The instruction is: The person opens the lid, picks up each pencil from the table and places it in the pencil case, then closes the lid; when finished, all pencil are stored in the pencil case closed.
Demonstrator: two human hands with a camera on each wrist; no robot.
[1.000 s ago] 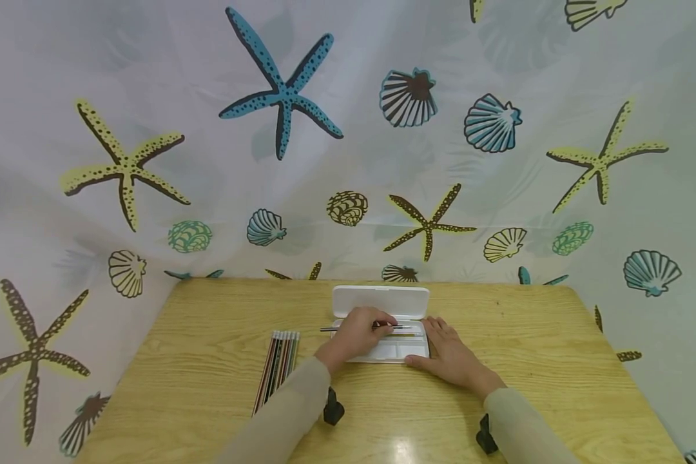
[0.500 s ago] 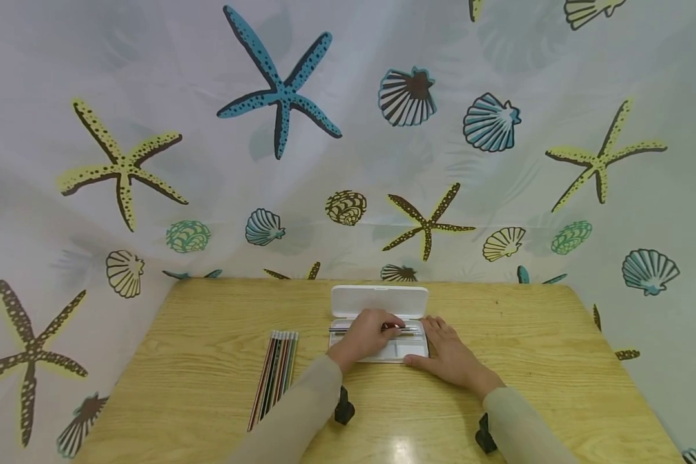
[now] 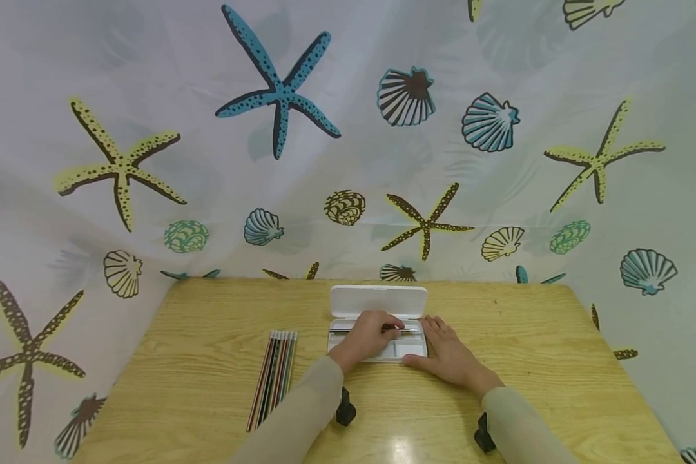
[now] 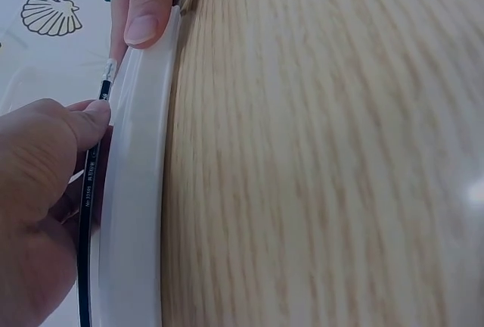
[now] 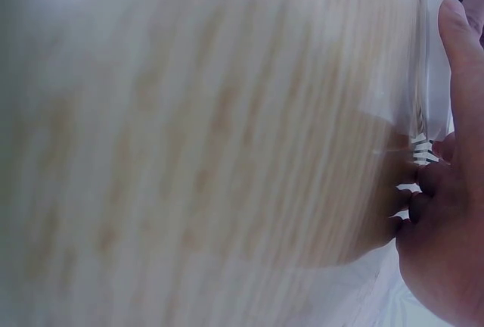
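A white plastic pencil case stands on the table, its lid raised at the back. My left hand is over the case's left half and pinches a black pencil between thumb and fingers. In the left wrist view the pencil lies along the case, its white eraser end beyond the fingertips. My right hand rests against the right end of the case, thumb at the front rim and fingers stretched along the side. Part of the case's inside is hidden behind the left hand.
Several pencils lie side by side to the left of the case, eraser ends away from me, partly behind the left sleeve. A curtain printed with shells and starfish hangs around the wooden table.
My left hand has moved a little to the right with the pencil, whose left end has come from beyond the case's edge to within it. The right hand stays put.
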